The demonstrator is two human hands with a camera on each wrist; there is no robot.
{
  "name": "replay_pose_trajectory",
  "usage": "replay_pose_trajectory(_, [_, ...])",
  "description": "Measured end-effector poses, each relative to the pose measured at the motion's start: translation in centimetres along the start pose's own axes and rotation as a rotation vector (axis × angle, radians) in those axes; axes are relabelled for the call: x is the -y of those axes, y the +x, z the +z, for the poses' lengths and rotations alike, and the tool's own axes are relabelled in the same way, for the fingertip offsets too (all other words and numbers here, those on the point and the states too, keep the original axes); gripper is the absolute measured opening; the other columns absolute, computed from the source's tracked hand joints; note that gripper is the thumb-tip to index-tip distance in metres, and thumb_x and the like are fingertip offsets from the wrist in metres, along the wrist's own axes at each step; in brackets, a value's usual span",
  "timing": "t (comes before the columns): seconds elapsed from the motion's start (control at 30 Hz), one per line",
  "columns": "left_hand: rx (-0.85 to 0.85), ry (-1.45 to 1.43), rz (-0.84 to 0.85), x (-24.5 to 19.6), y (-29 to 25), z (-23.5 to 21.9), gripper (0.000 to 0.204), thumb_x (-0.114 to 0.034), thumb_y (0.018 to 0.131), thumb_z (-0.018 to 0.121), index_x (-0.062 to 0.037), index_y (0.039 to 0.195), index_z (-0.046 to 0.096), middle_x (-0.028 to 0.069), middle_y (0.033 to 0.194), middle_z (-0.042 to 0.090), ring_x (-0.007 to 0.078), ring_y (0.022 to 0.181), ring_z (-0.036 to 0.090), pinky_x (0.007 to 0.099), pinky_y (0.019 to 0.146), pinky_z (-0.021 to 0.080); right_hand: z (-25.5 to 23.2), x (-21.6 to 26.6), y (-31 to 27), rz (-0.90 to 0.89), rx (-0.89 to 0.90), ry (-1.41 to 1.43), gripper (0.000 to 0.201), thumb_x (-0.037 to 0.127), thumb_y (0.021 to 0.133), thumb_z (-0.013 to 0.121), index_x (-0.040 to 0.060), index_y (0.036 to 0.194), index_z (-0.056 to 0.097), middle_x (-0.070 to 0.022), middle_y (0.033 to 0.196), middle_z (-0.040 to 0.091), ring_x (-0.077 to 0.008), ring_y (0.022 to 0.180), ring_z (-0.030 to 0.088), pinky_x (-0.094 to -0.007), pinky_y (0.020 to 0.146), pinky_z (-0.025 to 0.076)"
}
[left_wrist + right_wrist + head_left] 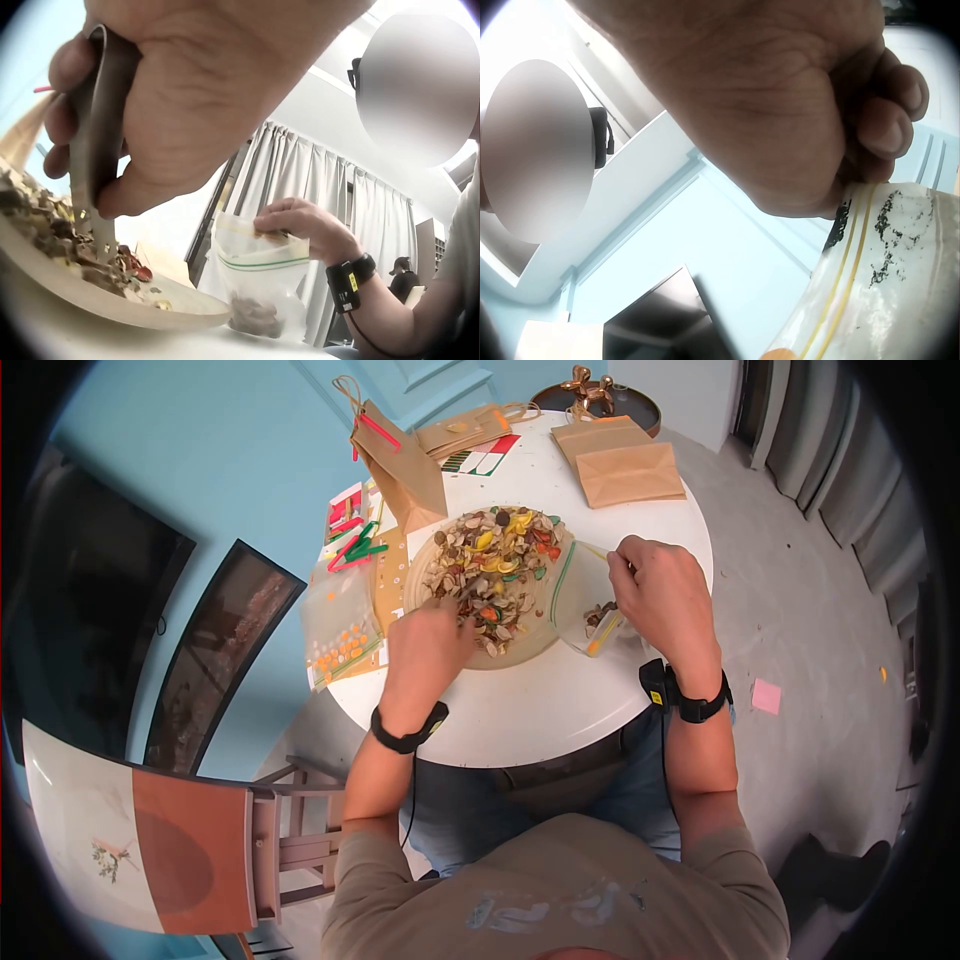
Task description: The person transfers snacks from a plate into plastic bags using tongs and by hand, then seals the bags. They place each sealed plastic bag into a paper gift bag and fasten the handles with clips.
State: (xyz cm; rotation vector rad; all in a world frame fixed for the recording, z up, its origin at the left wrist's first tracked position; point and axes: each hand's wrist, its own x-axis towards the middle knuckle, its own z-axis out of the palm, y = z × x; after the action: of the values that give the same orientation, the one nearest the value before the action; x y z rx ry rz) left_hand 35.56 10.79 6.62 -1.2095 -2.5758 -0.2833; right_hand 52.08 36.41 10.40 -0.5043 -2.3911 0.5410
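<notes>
Dried mix (pixel 495 565) heaps on a round plate (pixel 527 646) at the frame's centre. The left hand (pixel 430 650) grips metal tongs (pixel 107 112) dipped in it; right of centre, the right hand (pixel 665 590), fingers curled, pinches a zip bag's (pixel 578 595) edge. Picking-up seems underway; moving on calls for tongs squeezed, bag steadied.

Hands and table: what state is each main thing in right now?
Left hand: gripping tongs
Tongs: held, tips down at the dried mix
Right hand: pinching the right zip bag
Right zip bag: held upright, partly filled
Plate: heaped with dried mix
Left zip bag: lying down, orange pieces showing
Left paper bag: standing
Right paper bag: lying flat
</notes>
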Motion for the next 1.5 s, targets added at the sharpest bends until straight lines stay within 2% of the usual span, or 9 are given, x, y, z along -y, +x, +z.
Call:
replay_pose_trajectory(0.1, [-0.126, -0.002, -0.137, 1.0, -1.4, -1.6, 0.028, -0.028, 0.093, 0.084, -0.0009, 0.099, 0.079, 0.0245, 0.09, 0.076, 0.0459, 0.081, 0.074, 0.0537, 0.073, 0.059, -0.1, 0.2, 0.0, -0.005, 0.001, -0.001, 0.028, 0.014, 0.1, 0.069, -0.004, 0.079, 0.071, -0.0269, 0.077, 0.07, -0.047, 0.074, 0.07, -0.053, 0.073, 0.058])
replay_pose_trajectory(0.23, [-0.086, -0.074, -0.232, 2.0, -3.0, -3.4, 0.031, -0.029, 0.093, 0.085, 0.0006, 0.102, 0.082, 0.0252, 0.088, 0.077, 0.0451, 0.079, 0.075, 0.0509, 0.074, 0.059, 0.2, 0.2, 0.0, -0.014, 0.004, -0.014, 0.027, 0.014, 0.1, 0.069, -0.0039, 0.08, 0.072, -0.0268, 0.078, 0.071, -0.0469, 0.075, 0.071, -0.0529, 0.073, 0.058])
replay_pose_trajectory(0.3, [-0.056, -0.135, -0.335, 2.0, -3.5, -3.9, 0.034, -0.029, 0.093, 0.086, 0.0024, 0.104, 0.081, 0.0258, 0.081, 0.076, 0.0454, 0.077, 0.076, 0.0518, 0.071, 0.059, 0.3, 0.4, 0.0, -0.019, 0.009, -0.012, 0.027, 0.014, 0.1, 0.069, -0.0039, 0.08, 0.072, -0.0268, 0.078, 0.071, -0.0469, 0.075, 0.071, -0.0529, 0.073, 0.058])
replay_pose_trajectory(0.5, [0.002, -0.162, -0.363, 4.8, -2.9, -2.1, 0.037, -0.033, 0.094, 0.085, 0.0025, 0.105, 0.083, 0.0275, 0.082, 0.076, 0.0463, 0.081, 0.077, 0.0515, 0.076, 0.06, 0.6, 0.7, -0.1, -0.033, 0.016, -0.013, 0.027, 0.014, 0.101, 0.069, -0.0037, 0.08, 0.072, -0.0269, 0.078, 0.071, -0.0466, 0.076, 0.071, -0.0529, 0.073, 0.058])
replay_pose_trajectory(0.6, [0.064, -0.155, -0.331, 4.1, -1.5, -1.8, 0.038, -0.034, 0.094, 0.085, 0.0021, 0.105, 0.083, 0.0268, 0.081, 0.076, 0.0463, 0.081, 0.077, 0.0523, 0.076, 0.06, 0.7, 0.8, -0.1, -0.039, 0.025, -0.019, 0.027, 0.014, 0.101, 0.069, -0.0037, 0.08, 0.071, -0.0267, 0.078, 0.071, -0.0466, 0.076, 0.072, -0.0529, 0.074, 0.059])
replay_pose_trajectory(0.7, [0.045, -0.154, -0.287, 2.8, -0.2, -1.4, 0.036, -0.033, 0.092, 0.085, 0.0009, 0.102, 0.083, 0.0231, 0.082, 0.077, 0.0437, 0.081, 0.076, 0.0491, 0.075, 0.06, 0.9, 0.8, -0.1, -0.051, 0.021, -0.017, 0.027, 0.014, 0.101, 0.069, -0.0037, 0.081, 0.071, -0.0262, 0.079, 0.072, -0.0465, 0.076, 0.072, -0.053, 0.075, 0.059])
replay_pose_trajectory(0.9, [0.015, -0.171, -0.164, 1.6, 0.9, -0.2, 0.035, -0.032, 0.09, 0.087, -0.0007, 0.105, 0.083, 0.0221, 0.083, 0.076, 0.0435, 0.082, 0.075, 0.0512, 0.075, 0.059, 1.1, 0.8, -0.1, -0.056, 0.035, -0.005, 0.025, 0.014, 0.101, 0.069, -0.0035, 0.083, 0.072, -0.0252, 0.082, 0.073, -0.046, 0.077, 0.072, -0.0528, 0.076, 0.059])
replay_pose_trajectory(1.13, [0.078, -0.134, -0.133, 0.7, 1.4, 0.4, 0.031, -0.03, 0.091, 0.086, 0.0, 0.099, 0.079, 0.025, 0.089, 0.076, 0.0452, 0.086, 0.075, 0.0527, 0.078, 0.059, 1.0, 0.7, -0.2, -0.057, 0.034, -0.005, 0.025, 0.013, 0.101, 0.069, -0.0038, 0.084, 0.071, -0.0251, 0.081, 0.073, -0.046, 0.078, 0.072, -0.0527, 0.076, 0.059])
replay_pose_trajectory(1.5, [0.0, -0.149, -0.071, 0.2, 1.0, 0.7, 0.024, -0.025, 0.095, 0.082, -0.0013, 0.099, 0.08, 0.0264, 0.086, 0.074, 0.0487, 0.084, 0.073, 0.0556, 0.076, 0.057, 0.8, 0.6, -0.2, -0.05, 0.046, 0.005, 0.025, 0.015, 0.102, 0.069, -0.003, 0.084, 0.072, -0.0252, 0.082, 0.073, -0.0464, 0.079, 0.072, -0.0534, 0.077, 0.059])
